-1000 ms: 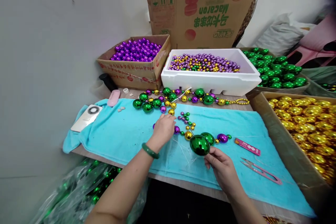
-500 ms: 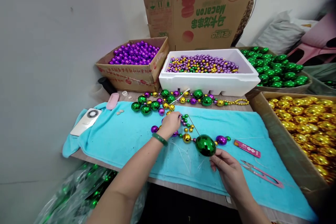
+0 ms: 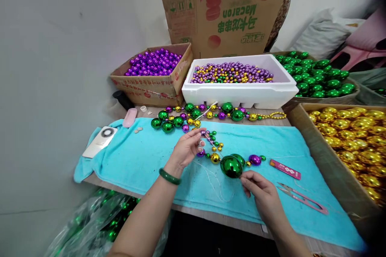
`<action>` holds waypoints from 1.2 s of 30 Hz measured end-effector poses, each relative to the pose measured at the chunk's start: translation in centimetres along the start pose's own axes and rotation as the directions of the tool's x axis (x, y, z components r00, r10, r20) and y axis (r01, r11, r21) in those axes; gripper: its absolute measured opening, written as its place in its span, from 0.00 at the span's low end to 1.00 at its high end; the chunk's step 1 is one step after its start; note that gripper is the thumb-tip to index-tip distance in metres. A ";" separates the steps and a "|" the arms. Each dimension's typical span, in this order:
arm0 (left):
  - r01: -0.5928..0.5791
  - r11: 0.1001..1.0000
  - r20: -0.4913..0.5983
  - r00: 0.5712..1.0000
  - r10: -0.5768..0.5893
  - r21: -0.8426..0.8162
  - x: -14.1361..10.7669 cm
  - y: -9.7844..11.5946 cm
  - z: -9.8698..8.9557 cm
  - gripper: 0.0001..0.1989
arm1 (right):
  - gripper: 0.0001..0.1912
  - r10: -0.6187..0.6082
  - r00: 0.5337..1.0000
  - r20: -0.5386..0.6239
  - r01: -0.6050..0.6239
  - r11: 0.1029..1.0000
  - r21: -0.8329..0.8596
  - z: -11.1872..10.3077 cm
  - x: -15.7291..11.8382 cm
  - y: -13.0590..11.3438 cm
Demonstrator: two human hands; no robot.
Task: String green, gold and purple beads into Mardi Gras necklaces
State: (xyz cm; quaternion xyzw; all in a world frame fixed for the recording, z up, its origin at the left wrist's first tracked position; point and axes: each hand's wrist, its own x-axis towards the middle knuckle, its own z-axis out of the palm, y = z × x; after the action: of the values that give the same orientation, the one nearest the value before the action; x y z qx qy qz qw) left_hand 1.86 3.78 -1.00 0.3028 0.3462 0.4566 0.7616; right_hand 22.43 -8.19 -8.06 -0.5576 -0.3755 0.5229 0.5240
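My left hand [image 3: 188, 146] is pinched around a small purple bead [image 3: 203, 132] at the tip of a long thin needle [image 3: 213, 145]. The needle slants down into a large shiny green bead [image 3: 230, 167]. At that bead's lower right end, my right hand [image 3: 256, 184] has its fingertips closed, apparently on the needle's other end, mostly hidden. Behind it lies a strung row with another green bead [image 3: 240, 159], a purple bead [image 3: 255, 160] and a gold bead [image 3: 215, 158]. Small loose green beads [image 3: 214, 133] and gold beads [image 3: 221, 144] lie beside the left fingers.
A finished-looking bead strand [image 3: 237, 115] lies along the back of the blue towel [image 3: 135, 160]. Pink thread snips [image 3: 304, 198] and a pink packet [image 3: 285, 169] lie right. Behind stand a white foam box [image 3: 241, 94], a purple-bead carton [image 3: 150, 88] and a gold-bead carton [image 3: 316, 148].
My left hand has turned from reaching among the small beads to holding a purple bead at the needle tip. The large green bead and needle have tilted slightly left.
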 end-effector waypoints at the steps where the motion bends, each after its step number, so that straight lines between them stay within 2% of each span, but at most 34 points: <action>1: -0.002 1.000 0.002 1.000 0.002 -0.003 0.0 0.0 0.0 0.14 | 0.11 0.003 1.000 -0.002 -0.003 1.000 -0.003 0.0 0.0 0.0; 8: -0.048 0.997 -0.013 0.999 0.049 0.065 -0.5 0.2 -0.5 0.17 | 0.13 0.021 1.000 -0.020 -0.021 0.999 -0.024 0.0 0.0 0.0; 12: -0.065 0.981 -0.009 0.998 0.068 0.184 -0.8 0.1 -0.5 0.17 | 0.13 0.022 1.000 -0.015 -0.023 0.999 -0.037 0.3 0.1 -0.2; 16: -0.023 0.914 0.048 0.999 0.004 0.405 -1.7 -1.3 0.3 0.16 | 0.14 0.037 0.999 0.011 -0.037 0.999 -0.001 0.9 0.2 0.0; 18: -0.056 0.815 0.073 0.997 0.017 0.576 -2.3 -2.4 0.5 0.17 | 0.13 0.035 0.999 0.010 -0.036 0.999 0.041 1.1 0.2 0.3; 20: -0.133 0.640 0.089 0.991 0.100 0.757 -2.6 -3.2 0.1 0.15 | 0.13 0.032 0.999 -0.010 -0.031 0.996 0.085 0.9 0.2 0.6; 23: -0.196 0.239 0.129 0.954 0.270 0.951 -2.4 -3.3 -1.6 0.11 | 0.12 0.036 0.998 -0.043 -0.031 0.993 0.112 0.1 0.3 0.9; 26: -0.090 -0.139 0.137 0.915 0.379 0.986 -1.5 -2.0 -3.6 0.13 | 0.11 0.036 0.998 -0.057 -0.030 0.994 0.105 -0.7 0.3 0.8; 28: -0.025 -0.310 0.144 0.919 0.366 0.950 -0.8 -1.1 -4.5 0.13 | 0.11 0.029 0.998 -0.064 -0.022 0.994 0.105 -0.9 0.4 0.7; 30: -0.010 -0.417 0.153 0.938 0.310 0.909 -0.5 -0.8 -5.1 0.13 | 0.11 0.020 0.997 -0.074 -0.011 0.994 0.110 -0.8 0.4 0.6; 32: 0.003 -0.463 0.143 0.950 0.279 0.886 -0.3 -1.1 -5.5 0.13 | 0.11 0.017 0.997 -0.077 -0.009 0.994 0.110 -0.5 0.4 0.6; 34: 0.015 -0.451 0.131 0.948 0.290 0.892 -0.4 -1.6 -5.6 0.13 | 0.11 0.020 0.998 -0.067 -0.014 0.995 0.098 -0.2 0.3 0.6; 36: -0.006 -0.350 0.135 0.929 0.345 0.937 -0.5 -1.9 -5.5 0.14 | 0.11 0.023 0.999 -0.047 -0.019 0.997 0.080 0.1 0.2 0.7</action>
State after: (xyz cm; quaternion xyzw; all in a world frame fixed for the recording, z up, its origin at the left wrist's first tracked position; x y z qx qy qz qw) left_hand -1.83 3.42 -5.53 0.7901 0.5949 0.1278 0.0748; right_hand 22.25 -8.10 -8.74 -0.5527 -0.3360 0.5295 0.5489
